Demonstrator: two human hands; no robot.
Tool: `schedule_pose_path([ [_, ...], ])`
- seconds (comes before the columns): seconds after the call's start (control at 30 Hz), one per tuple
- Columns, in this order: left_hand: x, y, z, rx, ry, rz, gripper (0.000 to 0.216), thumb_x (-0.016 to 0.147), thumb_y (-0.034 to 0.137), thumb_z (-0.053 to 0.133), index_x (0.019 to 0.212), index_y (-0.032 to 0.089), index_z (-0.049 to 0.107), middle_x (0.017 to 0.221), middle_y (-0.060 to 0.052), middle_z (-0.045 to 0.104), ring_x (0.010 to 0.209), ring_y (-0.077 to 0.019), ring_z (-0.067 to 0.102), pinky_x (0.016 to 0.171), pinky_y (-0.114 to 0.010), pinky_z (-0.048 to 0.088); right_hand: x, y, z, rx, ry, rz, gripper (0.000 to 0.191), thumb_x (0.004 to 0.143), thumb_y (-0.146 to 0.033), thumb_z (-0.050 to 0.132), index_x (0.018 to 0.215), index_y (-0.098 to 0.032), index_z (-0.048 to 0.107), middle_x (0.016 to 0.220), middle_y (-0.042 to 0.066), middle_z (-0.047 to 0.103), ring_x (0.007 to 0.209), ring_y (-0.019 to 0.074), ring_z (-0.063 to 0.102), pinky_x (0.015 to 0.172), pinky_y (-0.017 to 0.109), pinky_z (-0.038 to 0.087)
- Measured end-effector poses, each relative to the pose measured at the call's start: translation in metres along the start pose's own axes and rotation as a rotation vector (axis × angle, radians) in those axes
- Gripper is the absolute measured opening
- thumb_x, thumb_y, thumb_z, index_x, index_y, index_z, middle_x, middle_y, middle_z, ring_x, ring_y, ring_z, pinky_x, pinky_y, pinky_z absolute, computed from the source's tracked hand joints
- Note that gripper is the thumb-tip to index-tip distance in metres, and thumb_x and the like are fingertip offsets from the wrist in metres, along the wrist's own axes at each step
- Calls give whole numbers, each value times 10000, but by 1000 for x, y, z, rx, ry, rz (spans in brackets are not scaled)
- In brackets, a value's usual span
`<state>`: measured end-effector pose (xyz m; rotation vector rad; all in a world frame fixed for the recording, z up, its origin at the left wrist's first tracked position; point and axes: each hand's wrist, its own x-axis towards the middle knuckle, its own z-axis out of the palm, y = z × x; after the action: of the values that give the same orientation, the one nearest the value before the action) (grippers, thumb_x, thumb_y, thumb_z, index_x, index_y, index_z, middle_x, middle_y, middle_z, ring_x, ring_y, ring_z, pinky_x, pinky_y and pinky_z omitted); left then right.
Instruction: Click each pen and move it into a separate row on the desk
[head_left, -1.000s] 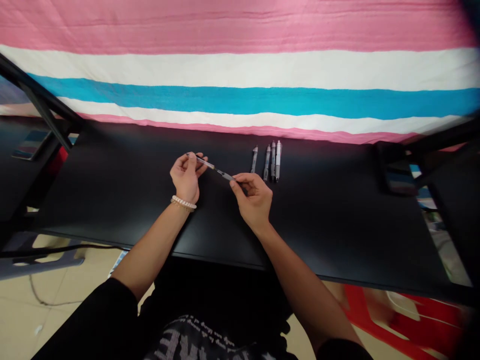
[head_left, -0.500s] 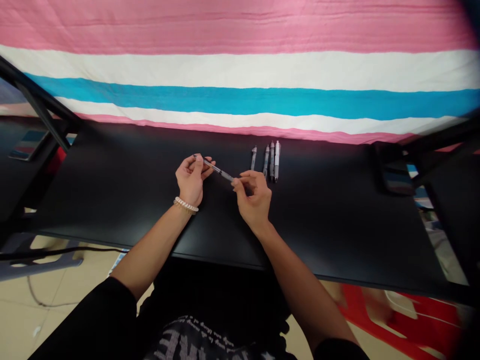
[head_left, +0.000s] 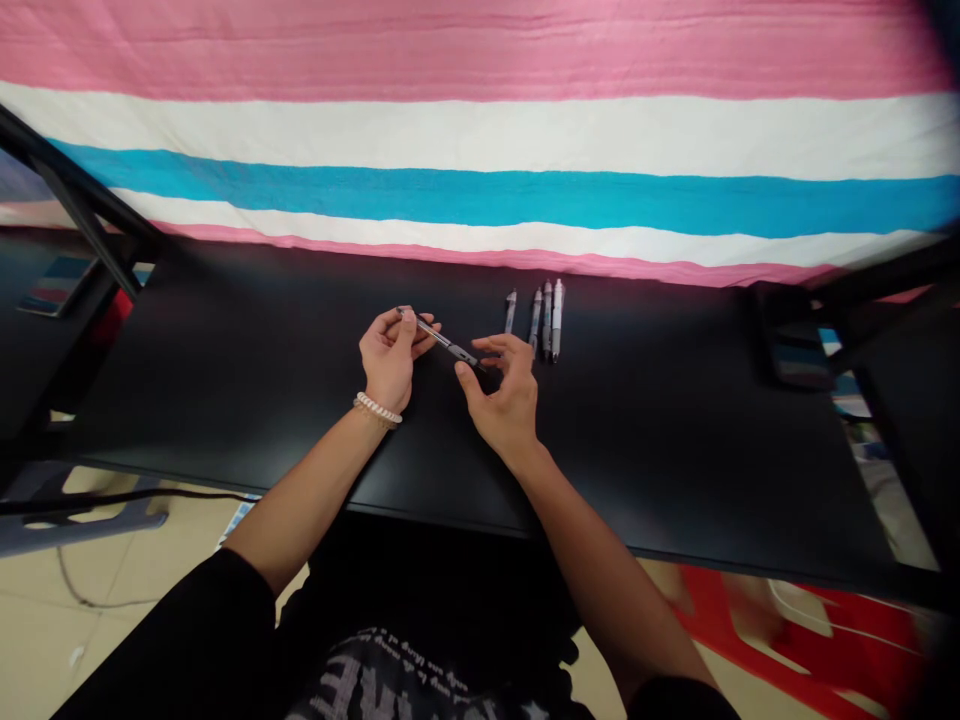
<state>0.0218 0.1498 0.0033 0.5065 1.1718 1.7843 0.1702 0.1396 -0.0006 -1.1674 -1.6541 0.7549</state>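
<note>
A slim pen (head_left: 442, 342) with a clear barrel and a dark grey grip end slants down to the right above the black table (head_left: 300, 400). Its upper left end is pinched between the thumb and fingers of my left hand (head_left: 390, 355). My right hand (head_left: 506, 395) is around the pen's grip end, thumb and fingers spread apart and not closed on it. Just beyond my right hand lie several pens, among them a short grey piece or pen (head_left: 511, 311) set apart and a white pen (head_left: 556, 320) at the right of a close group.
A dark phone-like object (head_left: 795, 340) lies at the table's right end. Behind the table hangs a striped cloth (head_left: 480, 200). Black metal struts (head_left: 82, 215) rise at both sides. A red stool (head_left: 750, 630) stands below on the right.
My right thumb and fingers have opened off the pen's grip end, where they were pinching it. My left hand still holds the pen, shifted slightly right in view.
</note>
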Motion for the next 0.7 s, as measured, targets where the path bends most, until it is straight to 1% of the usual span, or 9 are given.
schedule_pose_path([
  [0.03, 0, 0, 0, 5, -4, -3, 303, 796, 386, 772, 935, 177, 602, 852, -49, 743, 773, -164, 737, 785, -335, 594, 0, 0, 0, 0, -18, -19, 208, 921, -344, 602, 1066, -247, 489, 807, 2, 703, 710, 175, 684, 681, 322, 542],
  [0.13, 1, 4, -1, 6, -45, -35, 291, 804, 379, 766, 952, 191, 601, 880, -41, 738, 778, -155, 726, 769, -313, 577, -1, 2, 0, -1, -140, -48, 118, 954, -303, 539, 1042, -244, 487, 748, -18, 696, 635, 156, 663, 627, 294, 516],
  [0.23, 1, 12, 2, -70, -97, -125, 212, 854, 371, 712, 944, 219, 594, 846, -5, 699, 731, -121, 690, 719, -267, 555, -3, 5, 3, -75, -201, -124, 205, 930, -255, 542, 1126, -235, 485, 772, -6, 692, 699, 178, 668, 695, 322, 522],
  [0.3, 0, 18, 4, -157, -120, -217, 203, 914, 421, 619, 881, 225, 577, 685, 34, 596, 572, -84, 594, 597, -222, 509, -5, 7, 7, -128, -238, -172, 270, 909, -230, 552, 1170, -225, 482, 763, -3, 677, 710, 187, 656, 722, 338, 519],
  [0.37, -2, 23, 5, -238, -118, -286, 280, 956, 454, 526, 798, 223, 536, 528, 73, 406, 408, -61, 398, 439, -190, 377, -9, 8, 11, -156, -290, -227, 307, 906, -239, 565, 1199, -212, 480, 742, -6, 659, 684, 187, 636, 730, 347, 514],
  [0.43, -3, 27, 4, -298, -100, -307, 327, 973, 460, 460, 750, 222, 495, 471, 90, 259, 350, -62, 231, 368, -192, 227, -12, 8, 14, -171, -337, -296, 307, 922, -249, 553, 1216, -195, 483, 723, -7, 643, 674, 189, 623, 735, 355, 508],
  [0.47, -3, 29, 4, -319, -93, -305, 341, 976, 469, 431, 745, 224, 485, 464, 92, 230, 347, -64, 194, 364, -197, 188, -13, 8, 16, -178, -351, -325, 300, 930, -248, 543, 1218, -187, 486, 710, -8, 633, 669, 190, 617, 733, 357, 504],
  [0.57, -4, 32, 2, -326, -84, -309, 372, 971, 505, 369, 753, 228, 488, 455, 88, 220, 349, -70, 159, 370, -204, 164, -15, 8, 18, -189, -356, -364, 292, 941, -235, 520, 1225, -177, 486, 694, -12, 614, 654, 188, 598, 716, 353, 497],
  [0.7, -5, 34, 1, -307, -81, -331, 330, 961, 457, 381, 757, 228, 502, 439, 89, 219, 346, -71, 142, 368, -211, 148, -15, 8, 17, -196, -367, -367, 309, 938, -238, 528, 1237, -180, 478, 681, -21, 605, 659, 190, 599, 720, 352, 494],
])
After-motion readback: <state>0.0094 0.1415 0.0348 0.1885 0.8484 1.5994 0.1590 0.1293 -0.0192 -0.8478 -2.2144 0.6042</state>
